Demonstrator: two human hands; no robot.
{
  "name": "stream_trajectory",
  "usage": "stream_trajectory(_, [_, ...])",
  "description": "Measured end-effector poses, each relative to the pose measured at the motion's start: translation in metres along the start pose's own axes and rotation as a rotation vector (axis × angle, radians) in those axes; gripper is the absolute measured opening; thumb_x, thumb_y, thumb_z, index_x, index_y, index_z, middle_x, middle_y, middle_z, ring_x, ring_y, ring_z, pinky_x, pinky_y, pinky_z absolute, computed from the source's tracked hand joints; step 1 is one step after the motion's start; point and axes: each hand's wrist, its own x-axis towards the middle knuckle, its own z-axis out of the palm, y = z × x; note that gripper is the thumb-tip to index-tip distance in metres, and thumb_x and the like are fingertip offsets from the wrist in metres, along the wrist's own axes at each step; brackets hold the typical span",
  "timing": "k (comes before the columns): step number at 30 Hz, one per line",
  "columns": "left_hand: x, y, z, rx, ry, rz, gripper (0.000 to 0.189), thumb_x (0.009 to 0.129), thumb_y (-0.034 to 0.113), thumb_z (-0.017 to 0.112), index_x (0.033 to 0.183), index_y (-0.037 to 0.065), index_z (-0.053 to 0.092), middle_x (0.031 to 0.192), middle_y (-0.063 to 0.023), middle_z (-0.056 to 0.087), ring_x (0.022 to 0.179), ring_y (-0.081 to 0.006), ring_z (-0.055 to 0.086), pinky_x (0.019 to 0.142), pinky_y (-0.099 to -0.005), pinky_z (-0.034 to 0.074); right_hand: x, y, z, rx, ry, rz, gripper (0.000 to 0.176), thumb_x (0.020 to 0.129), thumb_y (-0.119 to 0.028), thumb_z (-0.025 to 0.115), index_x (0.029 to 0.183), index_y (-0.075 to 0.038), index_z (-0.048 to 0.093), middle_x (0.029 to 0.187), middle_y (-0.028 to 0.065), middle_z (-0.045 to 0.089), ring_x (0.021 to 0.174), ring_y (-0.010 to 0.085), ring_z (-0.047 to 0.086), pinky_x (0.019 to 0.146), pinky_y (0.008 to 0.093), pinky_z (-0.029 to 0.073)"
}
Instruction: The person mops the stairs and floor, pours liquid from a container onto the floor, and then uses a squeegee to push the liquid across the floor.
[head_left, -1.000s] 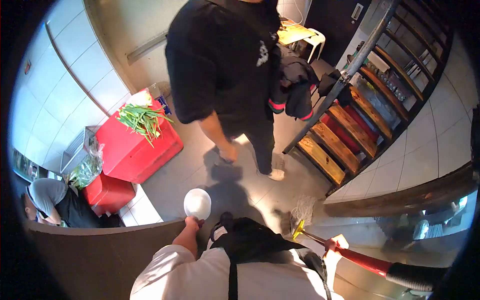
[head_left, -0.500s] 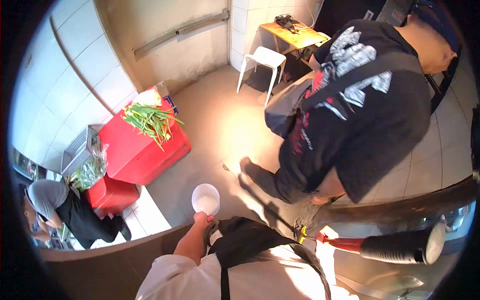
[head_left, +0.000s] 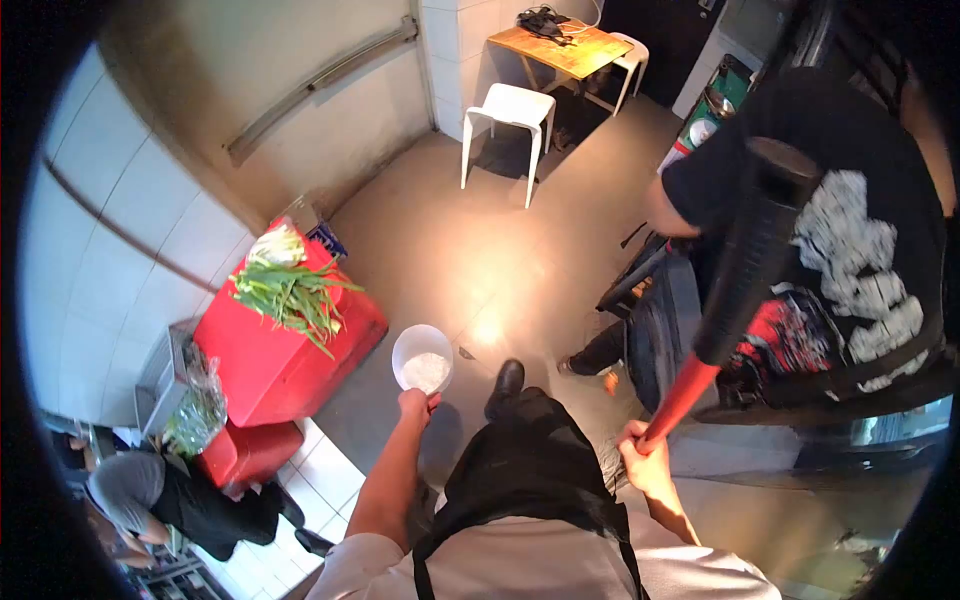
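Note:
My left hand (head_left: pixel 418 403) is closed on the near side of a white, translucent plastic tub (head_left: pixel 408 348). White contents, whose kind I cannot make out, lie in the bottom of it. My right hand (head_left: pixel 645 455) grips a mop by its red and black handle (head_left: pixel 735 290), which slants up and to the right. Grey mop strands (head_left: pixel 609 452) show partly beside that hand, near the floor; the rest of the mop head is hidden.
On the left, a red box (head_left: pixel 235 345) bears green onions (head_left: pixel 295 295). A person in black (head_left: pixel 850 230) stands close on the right with a dark bag. Another person (head_left: pixel 190 500) bends at lower left. A white stool (head_left: pixel 512 103) and wooden table (head_left: pixel 565 48) stand at the back.
The mop handle has swung from pointing right to slanting upward. The person in black has moved right. The tub sits slightly higher and further right in view.

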Motion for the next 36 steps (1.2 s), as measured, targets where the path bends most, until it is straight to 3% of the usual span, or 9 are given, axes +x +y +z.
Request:
stream_trajectory(11, [0.078,0.205,0.187,0.18,-0.123,0.043,0.036,0.083,0.001,0.034,0.113,-0.005,0.051,0.087,-0.0211,0.066,0.058,-0.026,0.064,0.048,-0.0382,0.048,0.207,-0.038,0.05,0.017,0.018,0.169,0.02,0.076,-0.014,0.062,0.067,-0.001,0.05,0.055,0.0044,0.043,0.056,0.0113,0.043,0.053,0.0325,0.039])
stream_trajectory(15, [0.109,0.285,0.274,0.187,-0.194,0.167,0.032,0.083,-0.002,0.029,0.102,-0.011,0.053,0.078,-0.0217,0.066,0.054,-0.0261,0.064,0.042,-0.0337,0.048,0.261,-0.053,0.038,0.114,0.066,0.282,0.021,0.076,-0.018,0.062,0.068,-0.001,0.052,0.055,0.0053,0.046,0.056,0.0114,0.046,0.054,0.032,0.041])
stream_trajectory(20, [0.143,0.385,0.387,0.251,-0.409,0.268,0.025,0.091,0.02,0.044,0.094,0.0,0.06,0.076,-0.0118,0.066,0.055,-0.0223,0.063,0.045,-0.0335,0.049,0.316,-0.062,0.029,0.248,0.335,0.417,0.018,0.071,-0.011,0.065,0.063,-0.003,0.052,0.052,0.0018,0.048,0.052,0.0092,0.047,0.049,0.0294,0.039])
stream_trajectory(21, [0.152,0.401,0.411,0.273,-0.401,0.275,0.026,0.091,0.02,0.044,0.093,0.0,0.06,0.074,-0.0112,0.066,0.054,-0.0214,0.063,0.045,-0.0328,0.049,0.326,-0.064,0.026,0.029,0.438,0.33,0.015,0.07,-0.01,0.067,0.067,-0.003,0.054,0.056,0.0022,0.052,0.054,0.0106,0.05,0.053,0.0284,0.041])
stream_trajectory(24, [0.149,0.457,0.49,0.317,-0.435,0.32,0.027,0.091,0.022,0.044,0.086,0.002,0.061,0.066,-0.0089,0.063,0.05,-0.0173,0.06,0.042,-0.0288,0.045,0.364,-0.058,0.016,0.127,0.595,0.349,0.016,0.07,-0.008,0.068,0.067,-0.004,0.052,0.057,0.0007,0.05,0.055,0.0105,0.049,0.052,0.0287,0.04])
stream_trajectory(27, [0.219,0.498,0.574,0.257,-0.655,0.266,0.025,0.091,0.021,0.044,0.084,0.003,0.06,0.065,-0.0088,0.062,0.047,-0.0167,0.058,0.04,-0.028,0.043,0.412,-0.053,0.016,0.104,0.708,0.355,0.017,0.069,-0.005,0.067,0.066,-0.004,0.051,0.056,0.0009,0.049,0.054,0.0097,0.048,0.05,0.0283,0.038])
stream_trajectory(28, [0.225,0.511,0.603,0.371,-0.63,0.298,0.026,0.092,0.018,0.034,0.094,0.004,0.056,0.069,-0.0076,0.063,0.051,-0.0174,0.058,0.046,-0.0311,0.046,0.429,-0.057,0.013,0.095,0.739,0.379,0.017,0.069,-0.005,0.067,0.065,-0.004,0.051,0.056,0.001,0.049,0.053,0.0097,0.048,0.05,0.0284,0.038])
stream_trajectory(31, [0.208,0.547,0.679,0.389,-0.462,0.265,0.024,0.092,0.018,0.033,0.099,0.006,0.052,0.072,-0.0099,0.065,0.053,-0.0184,0.06,0.048,-0.0336,0.047,0.49,-0.086,0.011,0.078,0.81,0.42,0.018,0.069,-0.006,0.067,0.064,-0.003,0.05,0.055,0.0009,0.048,0.053,0.01,0.048,0.05,0.0286,0.038])
stream_trajectory(36, [0.212,0.611,0.772,0.395,-0.573,0.176,0.021,0.088,0.016,0.034,0.095,0.004,0.049,0.083,-0.0189,0.068,0.059,-0.0235,0.063,0.054,-0.0375,0.049,0.571,-0.133,-0.018,-0.012,0.846,0.319,0.016,0.071,-0.007,0.063,0.062,-0.002,0.051,0.053,0.0006,0.046,0.05,0.0107,0.045,0.048,0.0282,0.036])
